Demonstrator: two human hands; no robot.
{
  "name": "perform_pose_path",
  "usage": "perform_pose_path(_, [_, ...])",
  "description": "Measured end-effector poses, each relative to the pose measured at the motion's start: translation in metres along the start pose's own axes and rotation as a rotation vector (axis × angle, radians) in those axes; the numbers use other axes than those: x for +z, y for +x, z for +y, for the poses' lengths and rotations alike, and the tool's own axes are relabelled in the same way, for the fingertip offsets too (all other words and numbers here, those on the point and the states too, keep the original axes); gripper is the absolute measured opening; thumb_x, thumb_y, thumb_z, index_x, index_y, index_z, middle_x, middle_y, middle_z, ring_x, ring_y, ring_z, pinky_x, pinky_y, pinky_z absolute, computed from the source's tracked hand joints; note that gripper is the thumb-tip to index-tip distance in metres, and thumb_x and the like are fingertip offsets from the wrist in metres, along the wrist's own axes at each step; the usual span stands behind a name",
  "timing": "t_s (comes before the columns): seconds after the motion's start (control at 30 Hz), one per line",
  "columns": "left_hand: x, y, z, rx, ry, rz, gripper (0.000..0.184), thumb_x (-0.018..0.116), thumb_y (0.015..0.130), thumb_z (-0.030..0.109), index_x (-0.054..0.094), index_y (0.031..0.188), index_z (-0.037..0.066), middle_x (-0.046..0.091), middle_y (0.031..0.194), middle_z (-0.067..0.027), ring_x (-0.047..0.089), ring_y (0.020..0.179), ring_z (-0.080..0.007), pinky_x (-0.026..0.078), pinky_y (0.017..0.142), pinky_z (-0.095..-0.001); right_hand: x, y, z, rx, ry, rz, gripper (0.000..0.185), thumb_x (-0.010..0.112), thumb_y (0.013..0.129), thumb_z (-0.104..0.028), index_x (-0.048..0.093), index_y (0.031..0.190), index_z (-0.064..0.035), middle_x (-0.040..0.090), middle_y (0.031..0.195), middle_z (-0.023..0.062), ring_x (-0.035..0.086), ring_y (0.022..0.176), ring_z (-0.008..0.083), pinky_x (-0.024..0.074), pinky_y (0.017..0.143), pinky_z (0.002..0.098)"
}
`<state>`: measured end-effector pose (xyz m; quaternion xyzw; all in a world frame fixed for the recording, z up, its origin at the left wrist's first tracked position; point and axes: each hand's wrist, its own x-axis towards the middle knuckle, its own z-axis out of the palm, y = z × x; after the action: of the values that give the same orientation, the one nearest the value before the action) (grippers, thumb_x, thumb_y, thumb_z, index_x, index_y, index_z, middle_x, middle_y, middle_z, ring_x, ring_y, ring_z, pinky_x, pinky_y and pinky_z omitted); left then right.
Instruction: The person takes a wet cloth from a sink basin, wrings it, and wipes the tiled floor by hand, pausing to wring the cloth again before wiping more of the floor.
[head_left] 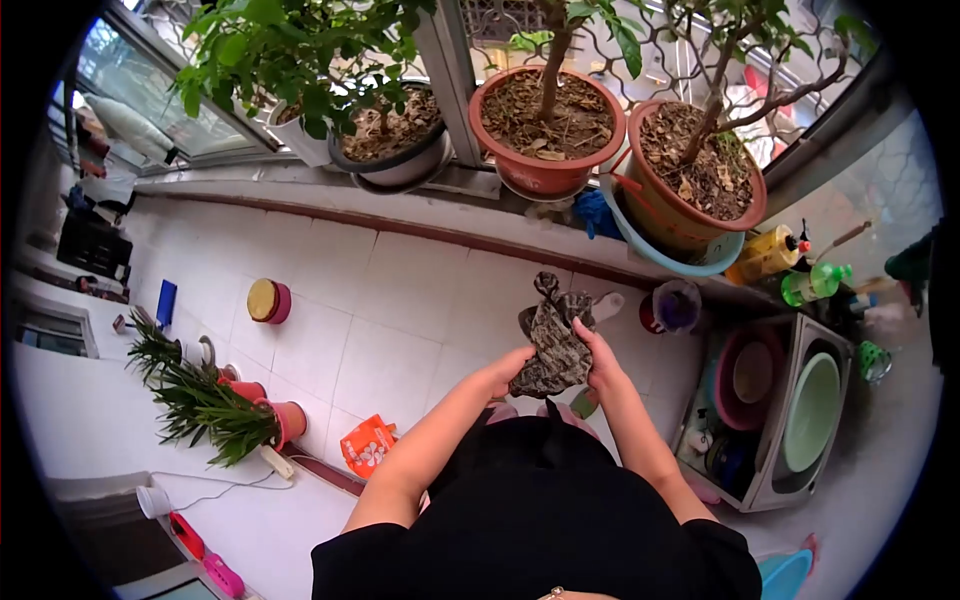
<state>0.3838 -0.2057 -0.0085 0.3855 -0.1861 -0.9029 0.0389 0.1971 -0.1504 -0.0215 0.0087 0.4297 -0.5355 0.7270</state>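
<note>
Between my two hands is a dark grey, mottled, wrinkled piece [555, 345] with a small knob at its top; whether it is bunched cloth or rough stone I cannot tell. My left hand [508, 370] grips its lower left side. On the right side, my right hand [597, 353] holds it, with the thumb lying along its edge. The piece is held in front of my body, above the white tiled floor [400, 345]. My fingers behind it are mostly hidden.
Potted plants in a terracotta pot [550, 175], a brown pot [690, 200] and a grey pot [395, 165] line the window ledge. Bottles [765, 255] stand at right, above a rack with basins [812, 412]. An orange bag [367, 445] and leafy plants [215, 410] are at left.
</note>
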Motion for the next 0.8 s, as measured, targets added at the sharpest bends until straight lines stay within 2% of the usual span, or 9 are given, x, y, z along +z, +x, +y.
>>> perform_pose_path(0.1, [-0.020, 0.008, 0.002, -0.147, 0.251, 0.052, 0.042, 0.037, 0.099, 0.027, 0.052, 0.128, 0.002, 0.063, 0.120, -0.0130, 0.066, 0.099, -0.0209, 0.054, 0.085, -0.0350, 0.014, 0.000, 0.020, -0.017, -0.046, 0.129, 0.042, 0.062, 0.092, -0.035, 0.060, 0.116, -0.0018, 0.068, 0.106, 0.0098, 0.066, 0.094, 0.0214, 0.0528, 0.085, 0.0351])
perform_pose_path(0.23, [-0.003, -0.007, 0.015, -0.092, 0.386, 0.089, 0.038, 0.042, 0.097, 0.024, 0.057, 0.121, -0.003, 0.065, 0.111, -0.0125, 0.065, 0.095, -0.0205, 0.052, 0.084, -0.0342, 0.029, -0.020, 0.040, -0.096, -0.043, 0.414, 0.097, 0.069, 0.083, -0.045, 0.012, 0.150, -0.0051, 0.034, 0.145, 0.0179, 0.041, 0.130, 0.0291, 0.0441, 0.099, 0.0430])
perform_pose_path(0.27, [-0.010, 0.002, 0.008, -0.116, 0.400, 0.076, 0.038, 0.042, 0.097, 0.024, 0.057, 0.121, -0.003, 0.065, 0.111, -0.0125, 0.065, 0.095, -0.0205, 0.052, 0.084, -0.0342, 0.022, -0.022, 0.044, -0.100, -0.021, 0.435, 0.097, 0.069, 0.083, -0.045, 0.012, 0.150, -0.0051, 0.034, 0.145, 0.0179, 0.041, 0.130, 0.0291, 0.0441, 0.099, 0.0430])
perform_pose_path(0.33, [-0.035, 0.031, -0.017, 0.046, 0.813, 0.132, 0.037, 0.046, 0.097, 0.024, 0.058, 0.119, -0.004, 0.065, 0.110, -0.0122, 0.063, 0.096, -0.0190, 0.050, 0.085, -0.0329, 0.004, -0.024, 0.058, -0.032, 0.013, 0.300, 0.088, 0.069, 0.083, -0.043, 0.023, 0.148, -0.0048, 0.043, 0.140, 0.0167, 0.048, 0.125, 0.0264, 0.0457, 0.097, 0.0403])
perform_pose_path(0.4, [-0.037, 0.045, -0.024, 0.000, 0.873, 0.102, 0.038, 0.048, 0.098, 0.025, 0.058, 0.118, -0.005, 0.066, 0.108, -0.0119, 0.062, 0.096, -0.0174, 0.048, 0.085, -0.0321, -0.009, -0.030, 0.065, 0.008, -0.007, 0.165, 0.058, 0.068, 0.087, -0.032, 0.048, 0.133, -0.0036, 0.061, 0.120, 0.0103, 0.061, 0.106, 0.0217, 0.0501, 0.092, 0.0355])
perform_pose_path(0.53, [-0.024, 0.052, -0.018, -0.077, 1.061, 0.040, 0.039, 0.049, 0.098, 0.029, 0.061, 0.114, -0.005, 0.068, 0.103, -0.0099, 0.063, 0.092, -0.0173, 0.048, 0.082, -0.0323, -0.050, -0.039, 0.066, -0.005, -0.106, 0.252, 0.048, 0.068, 0.087, -0.030, 0.057, 0.122, 0.0016, 0.065, 0.111, 0.0099, 0.062, 0.099, 0.0197, 0.0495, 0.088, 0.0332])
perform_pose_path(0.6, [-0.013, 0.052, -0.010, -0.061, 1.362, 0.192, 0.040, 0.049, 0.098, 0.033, 0.064, 0.110, -0.003, 0.069, 0.094, -0.0081, 0.063, 0.087, -0.0162, 0.048, 0.080, -0.0321, -0.071, -0.040, 0.067, -0.049, -0.160, 0.304, 0.044, 0.067, 0.088, -0.031, 0.061, 0.116, 0.0029, 0.067, 0.105, 0.0088, 0.063, 0.095, 0.0185, 0.0488, 0.085, 0.0317])
perform_pose_path(0.7, [-0.050, 0.084, -0.030, 0.110, 1.324, 0.333, 0.045, 0.047, 0.095, 0.044, 0.066, 0.108, 0.005, 0.068, 0.095, -0.0196, 0.065, 0.094, -0.0359, 0.048, 0.081, -0.0415, -0.102, -0.038, 0.081, -0.166, -0.228, 0.419, 0.037, 0.065, 0.091, -0.030, 0.066, 0.104, 0.0047, 0.068, 0.097, 0.0075, 0.061, 0.088, 0.0161, 0.0471, 0.081, 0.0310])
perform_pose_path(0.8, [-0.040, 0.095, -0.039, 0.189, 0.965, 0.279, 0.040, 0.053, 0.096, 0.039, 0.067, 0.108, 0.003, 0.070, 0.086, -0.0092, 0.065, 0.084, -0.0163, 0.049, 0.076, -0.0335, -0.124, -0.044, 0.090, -0.140, -0.180, 0.451, 0.038, 0.063, 0.092, -0.031, 0.066, 0.105, 0.0045, 0.068, 0.098, 0.0067, 0.060, 0.088, 0.0153, 0.0463, 0.082, 0.0307])
